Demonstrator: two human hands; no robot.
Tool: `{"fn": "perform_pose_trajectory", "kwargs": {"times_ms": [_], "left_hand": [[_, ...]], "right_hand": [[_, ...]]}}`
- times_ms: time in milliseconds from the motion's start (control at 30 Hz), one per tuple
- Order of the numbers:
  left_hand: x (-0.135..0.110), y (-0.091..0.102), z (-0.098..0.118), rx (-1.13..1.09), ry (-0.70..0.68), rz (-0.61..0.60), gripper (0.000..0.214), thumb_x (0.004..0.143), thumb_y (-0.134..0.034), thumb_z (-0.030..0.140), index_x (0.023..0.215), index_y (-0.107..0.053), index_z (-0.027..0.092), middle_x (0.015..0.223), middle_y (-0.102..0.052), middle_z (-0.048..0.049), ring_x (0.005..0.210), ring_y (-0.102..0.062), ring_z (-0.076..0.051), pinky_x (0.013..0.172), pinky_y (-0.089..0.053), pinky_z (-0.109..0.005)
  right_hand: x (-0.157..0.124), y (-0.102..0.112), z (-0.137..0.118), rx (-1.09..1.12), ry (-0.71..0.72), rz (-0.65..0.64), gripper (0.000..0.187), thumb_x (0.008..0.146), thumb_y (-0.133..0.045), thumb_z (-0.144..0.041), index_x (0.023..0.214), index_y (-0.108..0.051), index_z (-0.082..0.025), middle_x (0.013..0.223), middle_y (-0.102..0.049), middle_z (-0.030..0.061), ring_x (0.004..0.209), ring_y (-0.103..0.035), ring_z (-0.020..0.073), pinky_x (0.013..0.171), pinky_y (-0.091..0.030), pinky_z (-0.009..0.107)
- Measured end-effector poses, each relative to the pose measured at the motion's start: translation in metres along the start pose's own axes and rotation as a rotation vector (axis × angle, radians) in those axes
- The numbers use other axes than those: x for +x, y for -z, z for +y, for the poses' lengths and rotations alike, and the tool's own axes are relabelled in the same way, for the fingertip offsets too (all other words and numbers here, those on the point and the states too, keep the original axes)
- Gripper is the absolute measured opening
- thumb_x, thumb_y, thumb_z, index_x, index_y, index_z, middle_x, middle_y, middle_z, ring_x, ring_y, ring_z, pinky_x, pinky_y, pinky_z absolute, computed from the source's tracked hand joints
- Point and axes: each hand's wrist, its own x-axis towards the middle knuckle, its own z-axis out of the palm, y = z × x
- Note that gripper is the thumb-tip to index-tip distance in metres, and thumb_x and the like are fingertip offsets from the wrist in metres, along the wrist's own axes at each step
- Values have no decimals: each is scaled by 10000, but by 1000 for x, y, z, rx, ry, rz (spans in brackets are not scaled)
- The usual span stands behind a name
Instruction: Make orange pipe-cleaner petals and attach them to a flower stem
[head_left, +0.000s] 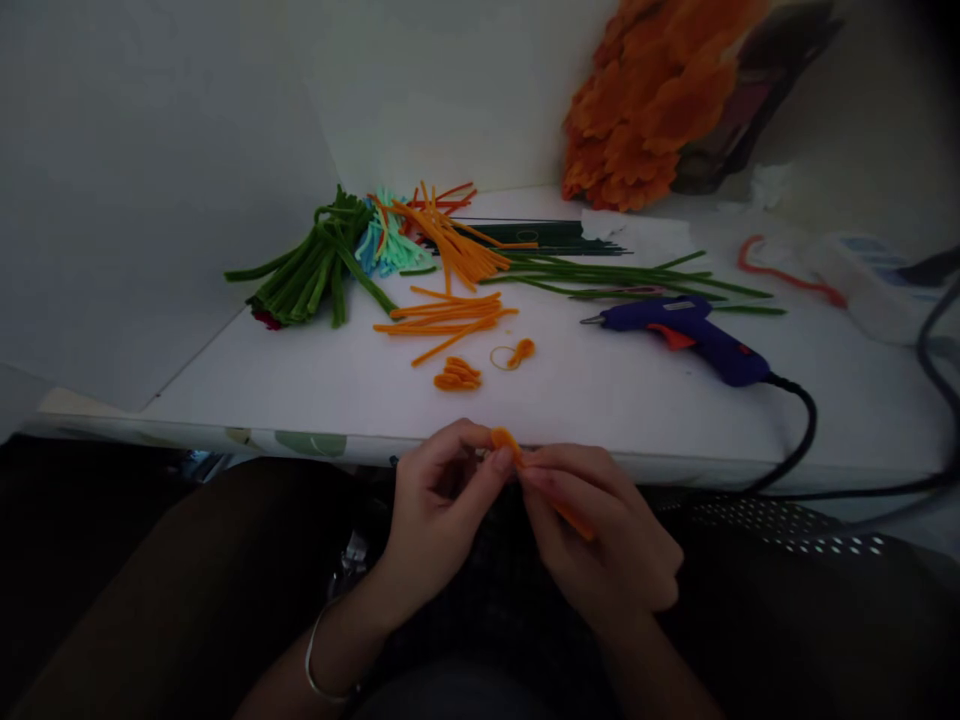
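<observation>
Between my two hands, just off the table's front edge, is an orange pipe cleaner [576, 520] with its upper end bent into a loop. My left hand [444, 508] pinches that loop between thumb and forefinger. Close against it, my right hand [600, 525] grips the stem, whose tail sticks out below the fingers. On the table ahead lie several folded orange pieces [457, 375] and a small orange loop [521, 352] beside a thin rubber band [501, 358]. Behind them are loose straight orange pipe cleaners [450, 318].
A blue glue gun [682, 325] lies at right, its black cord [802, 440] trailing over the table edge. Green bundled pipe cleaners [322, 265], dark stems [540, 236] and long green strands [622, 272] lie farther back. Orange flowers [645, 110] stand against the back wall.
</observation>
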Motion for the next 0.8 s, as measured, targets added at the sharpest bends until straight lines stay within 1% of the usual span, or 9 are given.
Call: {"fn": "perform_pose_trajectory", "kwargs": {"times_ms": [100,200,267,333,400,467,567,667,800], "left_hand": [[2,1,-3,-8,1,-1,95,846,-593,231,764,-612,186,661,-556,22,597,-496,-86,518,-388,-197],[-1,2,-6,76,-49,-28,92,865,-567,213,788,-609,187,676,-553,20,593,-483,-86,531,-375,-213],[-4,2,-7,147,-108,-43,89,877,-552,200,805,-604,189,696,-550,18,600,-473,-87,540,-364,-223],[-5,2,-7,205,-157,-58,87,889,-532,181,827,-593,192,720,-544,16,606,-458,-88,547,-359,-229],[-4,3,-7,257,-203,-79,83,895,-517,161,855,-581,195,743,-541,11,627,-460,-93,569,-370,-234],[-2,5,-5,314,-262,-92,83,893,-511,138,881,-572,193,770,-548,1,678,-484,-108,612,-391,-245],[1,9,-2,399,-338,-121,103,891,-494,110,889,-563,185,786,-559,-13,739,-508,-129,668,-412,-267],[3,11,0,438,-353,-175,120,901,-468,109,878,-561,181,784,-566,-22,753,-516,-140,683,-421,-278],[5,13,2,407,-267,-253,117,911,-470,139,857,-566,180,791,-563,-16,747,-525,-128,676,-421,-256]], "right_hand": [[-1,0,-2,141,-134,-24,331,746,-649,2,991,-642,-222,908,-671,22,826,-643,151,709,-548,292],[-2,-1,-7,256,-394,29,252,834,-586,-71,994,-653,-254,871,-665,-11,773,-621,124,692,-527,266],[0,0,-9,256,-527,44,255,892,-520,-118,1049,-642,-277,823,-639,-28,698,-588,99,639,-501,233],[5,3,-9,189,-582,-11,257,922,-478,-153,1085,-629,-284,798,-609,-33,666,-560,89,626,-478,223],[12,8,-7,93,-550,-133,228,925,-471,-160,1052,-631,-262,815,-596,-21,716,-562,100,677,-473,236],[20,14,-4,35,-470,-283,195,919,-468,-145,989,-628,-232,847,-587,-1,773,-566,118,712,-471,251],[27,20,-1,-16,-371,-464,179,909,-463,-120,926,-617,-210,855,-567,22,768,-569,134,683,-476,264],[29,22,-2,-114,-307,-538,195,906,-443,-107,920,-615,-198,846,-567,40,727,-579,151,644,-482,287],[26,25,-3,-236,-202,-567,205,902,-436,-99,946,-617,-184,867,-588,57,709,-595,166,636,-493,307]]}}
